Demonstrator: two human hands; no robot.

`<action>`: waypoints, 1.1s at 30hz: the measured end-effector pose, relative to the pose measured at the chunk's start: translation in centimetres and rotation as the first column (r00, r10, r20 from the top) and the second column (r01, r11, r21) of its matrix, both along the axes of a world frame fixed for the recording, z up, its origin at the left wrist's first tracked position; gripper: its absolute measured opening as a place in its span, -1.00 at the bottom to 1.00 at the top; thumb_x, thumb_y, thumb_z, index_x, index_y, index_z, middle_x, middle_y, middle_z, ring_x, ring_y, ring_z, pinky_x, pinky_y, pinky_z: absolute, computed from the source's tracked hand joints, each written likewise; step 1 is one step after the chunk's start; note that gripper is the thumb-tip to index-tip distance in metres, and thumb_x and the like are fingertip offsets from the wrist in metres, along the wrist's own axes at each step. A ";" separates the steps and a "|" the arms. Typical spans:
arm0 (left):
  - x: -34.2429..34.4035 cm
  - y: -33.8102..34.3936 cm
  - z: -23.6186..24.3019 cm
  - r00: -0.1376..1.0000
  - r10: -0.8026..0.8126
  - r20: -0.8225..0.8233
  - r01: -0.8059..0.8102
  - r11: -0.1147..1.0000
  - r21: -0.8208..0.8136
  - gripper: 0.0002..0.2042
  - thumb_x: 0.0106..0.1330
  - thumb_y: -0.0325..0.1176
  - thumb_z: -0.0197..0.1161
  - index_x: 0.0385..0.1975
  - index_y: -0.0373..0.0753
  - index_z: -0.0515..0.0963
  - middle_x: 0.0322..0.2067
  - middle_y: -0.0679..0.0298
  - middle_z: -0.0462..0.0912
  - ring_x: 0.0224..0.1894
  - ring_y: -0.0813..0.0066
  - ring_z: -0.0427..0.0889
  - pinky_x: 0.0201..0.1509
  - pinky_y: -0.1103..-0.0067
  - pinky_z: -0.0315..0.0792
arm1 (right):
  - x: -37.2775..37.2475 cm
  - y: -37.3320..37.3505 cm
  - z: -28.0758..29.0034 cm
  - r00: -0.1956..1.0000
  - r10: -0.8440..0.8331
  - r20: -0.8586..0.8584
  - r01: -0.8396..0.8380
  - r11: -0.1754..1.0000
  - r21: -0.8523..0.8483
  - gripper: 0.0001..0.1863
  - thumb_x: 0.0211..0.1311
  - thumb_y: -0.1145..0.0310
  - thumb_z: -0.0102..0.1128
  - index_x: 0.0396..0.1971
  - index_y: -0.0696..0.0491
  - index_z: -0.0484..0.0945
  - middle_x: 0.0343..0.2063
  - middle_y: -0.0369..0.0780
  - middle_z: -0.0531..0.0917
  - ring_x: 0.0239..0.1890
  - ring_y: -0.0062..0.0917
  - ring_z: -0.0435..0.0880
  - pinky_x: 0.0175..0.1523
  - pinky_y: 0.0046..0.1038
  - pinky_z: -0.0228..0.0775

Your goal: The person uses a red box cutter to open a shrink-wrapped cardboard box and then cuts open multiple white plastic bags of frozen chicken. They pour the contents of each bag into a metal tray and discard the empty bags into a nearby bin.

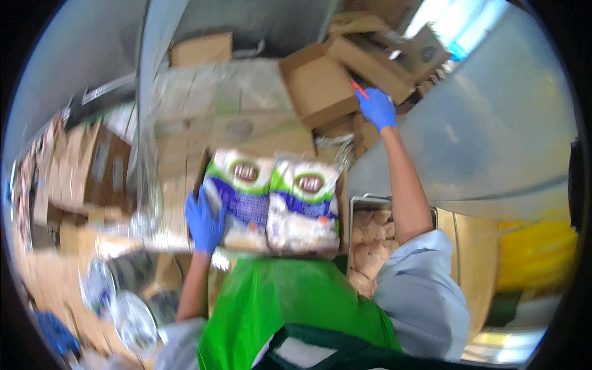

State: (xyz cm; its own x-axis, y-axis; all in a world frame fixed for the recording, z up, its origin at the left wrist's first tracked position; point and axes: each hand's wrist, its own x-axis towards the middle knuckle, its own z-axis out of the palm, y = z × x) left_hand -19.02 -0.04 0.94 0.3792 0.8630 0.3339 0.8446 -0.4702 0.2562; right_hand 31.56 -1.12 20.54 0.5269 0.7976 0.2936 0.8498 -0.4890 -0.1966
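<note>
Observed: an open carton sits directly in front of the green apron, holding a left bag and a right bag, side by side and face up. The left hand lies at the carton's left wall, fingers extended, thumb near the left bag; whether they pinch the cardboard cannot be told. The right hand, raised well apart by an open brown box, has its fingers closed around a slim red implement. Recommended: steady the carton by its wall rather than the film, keep the implement's tip clear of both bags, and keep the right sleeve off the meat tray
</note>
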 end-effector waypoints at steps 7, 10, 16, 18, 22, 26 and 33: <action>3.0 -0.1 3.3 0.989 -0.150 0.003 0.149 0.984 -0.094 -0.23 0.19 -0.05 0.15 0.34 -0.29 0.05 0.32 -0.14 0.03 0.35 -0.17 0.01 0.39 0.14 -0.10 | -16.2 -2.7 -16.6 0.683 0.499 -0.533 -0.512 0.848 0.139 -0.72 0.31 0.25 0.01 -0.21 0.18 0.34 -0.37 0.05 0.53 -0.32 -0.14 0.55 -0.18 -0.21 0.36; 2.7 0.0 4.1 0.973 -0.231 -0.004 0.228 0.964 -0.139 -0.27 0.22 -0.09 0.12 0.34 -0.30 0.05 0.34 -0.07 0.04 0.38 -0.07 0.00 0.41 0.16 -0.12 | -21.4 -1.0 -16.6 0.716 0.548 -0.432 -0.582 0.811 0.064 -0.75 0.37 0.32 -0.20 -0.21 0.22 0.32 -0.33 0.17 0.55 -0.28 0.06 0.55 -0.17 -0.10 0.38; 2.6 0.1 3.9 0.971 -0.238 -0.027 0.234 0.965 -0.115 -0.28 0.23 -0.11 0.11 0.32 -0.37 0.06 0.34 -0.05 0.05 0.39 0.02 0.03 0.43 0.27 -0.10 | -27.5 5.3 -15.5 0.820 0.533 -0.210 -0.566 0.809 -0.157 -0.67 0.27 0.30 -0.11 -0.24 0.31 0.38 -0.48 0.18 0.61 -0.39 0.03 0.64 -0.28 -0.05 0.48; 2.6 0.2 3.8 0.972 -0.234 -0.029 0.229 0.966 -0.119 -0.28 0.23 -0.11 0.11 0.32 -0.37 0.05 0.34 -0.05 0.05 0.39 0.03 0.03 0.43 0.26 -0.10 | -28.4 8.3 -16.5 0.829 0.528 -0.181 -0.556 0.810 -0.184 -0.67 0.19 0.28 -0.04 -0.29 0.28 0.49 -0.44 0.13 0.64 -0.36 -0.08 0.68 -0.26 -0.09 0.51; 3.0 0.1 4.1 0.966 -0.255 -0.037 0.250 0.962 -0.106 -0.29 0.26 -0.06 0.04 0.33 -0.36 0.05 0.35 0.00 0.05 0.39 0.03 0.03 0.42 0.23 -0.10 | -30.0 10.6 -18.3 0.889 0.437 -0.139 -0.458 0.853 -0.251 -0.70 0.19 0.34 -0.06 -0.28 0.20 0.59 -0.33 0.06 0.66 -0.26 -0.12 0.69 -0.18 -0.14 0.52; 2.4 0.2 3.7 0.969 -0.236 -0.079 0.236 0.972 -0.007 -0.33 0.26 -0.08 0.03 0.27 -0.43 0.14 0.30 -0.06 0.16 0.34 -0.01 0.13 0.40 0.26 -0.03 | -32.2 10.1 -17.8 0.894 0.385 -0.228 -0.434 0.871 -0.231 -0.68 0.21 0.35 -0.12 -0.26 0.12 0.64 -0.21 0.05 0.63 -0.17 -0.12 0.66 -0.09 -0.16 0.50; 2.6 0.9 2.1 0.968 -0.241 -0.063 0.238 0.970 -0.054 -0.35 0.24 -0.24 -0.04 0.32 -0.38 0.06 0.34 -0.01 0.06 0.38 -0.02 0.04 0.41 0.19 -0.10 | -31.2 6.0 -15.8 0.881 0.370 -0.294 -0.455 0.833 -0.315 -0.70 0.13 0.38 -0.04 -0.28 0.24 0.59 -0.30 0.10 0.64 -0.24 -0.07 0.66 -0.11 -0.13 0.49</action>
State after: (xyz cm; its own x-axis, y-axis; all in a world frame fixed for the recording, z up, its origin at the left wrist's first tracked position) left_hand -16.41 0.85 3.08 0.5975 0.7578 0.2622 0.7248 -0.6503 0.2276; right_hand 0.40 4.89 4.78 0.1393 0.9802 -0.1406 0.9462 -0.1737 -0.2731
